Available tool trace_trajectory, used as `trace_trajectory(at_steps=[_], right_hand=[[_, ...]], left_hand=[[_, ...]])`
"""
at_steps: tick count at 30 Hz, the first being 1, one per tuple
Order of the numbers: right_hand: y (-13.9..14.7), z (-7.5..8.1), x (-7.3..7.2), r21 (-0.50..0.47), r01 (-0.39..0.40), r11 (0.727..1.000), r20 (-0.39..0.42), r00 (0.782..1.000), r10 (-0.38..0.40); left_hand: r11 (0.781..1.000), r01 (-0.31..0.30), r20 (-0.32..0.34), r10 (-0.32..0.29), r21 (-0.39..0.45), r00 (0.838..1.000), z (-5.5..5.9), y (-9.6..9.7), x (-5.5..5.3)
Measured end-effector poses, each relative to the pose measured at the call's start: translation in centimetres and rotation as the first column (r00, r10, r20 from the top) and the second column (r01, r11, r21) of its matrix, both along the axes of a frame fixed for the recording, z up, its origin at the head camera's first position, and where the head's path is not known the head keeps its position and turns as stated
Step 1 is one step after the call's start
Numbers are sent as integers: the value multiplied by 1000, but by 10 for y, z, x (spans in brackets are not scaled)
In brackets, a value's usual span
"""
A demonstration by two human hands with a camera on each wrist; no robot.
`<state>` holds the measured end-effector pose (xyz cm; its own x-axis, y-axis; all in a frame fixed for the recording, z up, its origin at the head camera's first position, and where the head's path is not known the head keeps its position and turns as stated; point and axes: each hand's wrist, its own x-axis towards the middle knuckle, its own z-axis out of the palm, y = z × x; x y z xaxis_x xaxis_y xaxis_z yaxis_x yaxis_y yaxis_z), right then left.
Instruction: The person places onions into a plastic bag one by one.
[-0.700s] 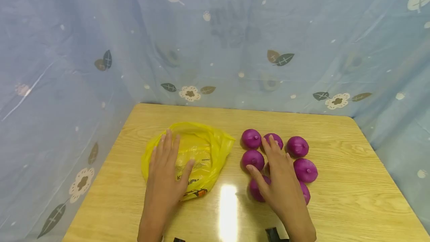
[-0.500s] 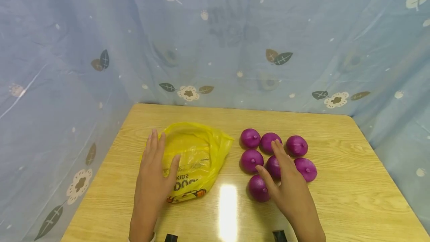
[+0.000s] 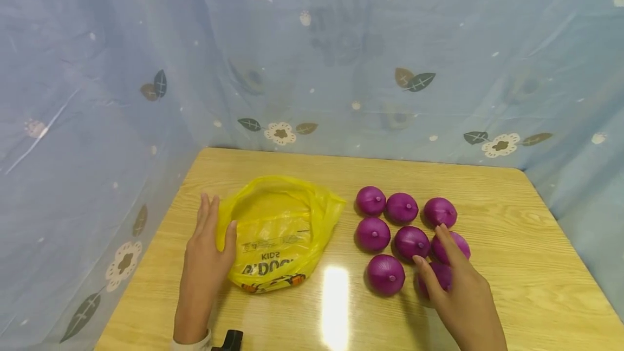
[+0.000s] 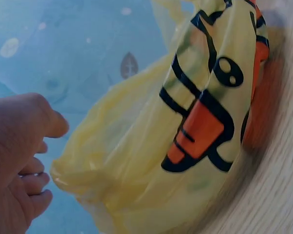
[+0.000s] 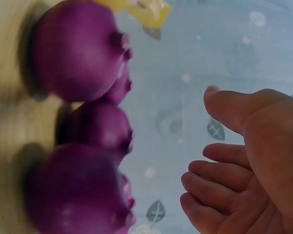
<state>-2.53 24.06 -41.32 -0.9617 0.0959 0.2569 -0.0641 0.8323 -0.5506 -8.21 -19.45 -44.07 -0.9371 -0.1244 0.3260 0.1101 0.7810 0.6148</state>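
A yellow plastic bag [image 3: 278,237] with black print lies with its mouth spread wide on the left half of the table. My left hand [image 3: 205,259] is at its left edge, fingers extended and holding nothing. The left wrist view shows the thumb close to the bag's rim and a cartoon print on the bag's side [image 4: 200,131]. Several purple onions [image 3: 372,234] sit in loose rows on the right. Over the nearest right ones hovers my right hand [image 3: 463,291], thumb and fingers spread, partly hiding an onion [image 3: 436,278]. The right wrist view shows nothing in its grasp.
The wood-grain table [image 3: 526,264] carries a bright light reflection between bag and onions. A blue patterned curtain [image 3: 341,69] hangs along its back and sides. A black strap piece [image 3: 231,340] shows by the left wrist.
My hands have moved apart. The left went left off the bag, uncovering its print; the right went right and toward me, uncovering the middle onions. Bag and onions have stayed in place.
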Motion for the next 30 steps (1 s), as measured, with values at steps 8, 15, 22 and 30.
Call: trace_trajectory(at_steps=[8,15,22,30], right_hand=[[16,-18,11,18,13,1000,-36,999,-13],[28,-38,22,62,39,997,-92,995,-33],[39,-51,28,75,92,993,-96,992,-85],[40,-60,31,93,63,994,-67,996,-57]], left_hand=[[999,-7,47,5,32,999,-6,-9,-1],[997,-26,52,22,73,998,-11,-10,-5],[998,13,46,-16,68,999,-14,-7,-12],[999,17,68,-20,43,997,-16,-3,-10]])
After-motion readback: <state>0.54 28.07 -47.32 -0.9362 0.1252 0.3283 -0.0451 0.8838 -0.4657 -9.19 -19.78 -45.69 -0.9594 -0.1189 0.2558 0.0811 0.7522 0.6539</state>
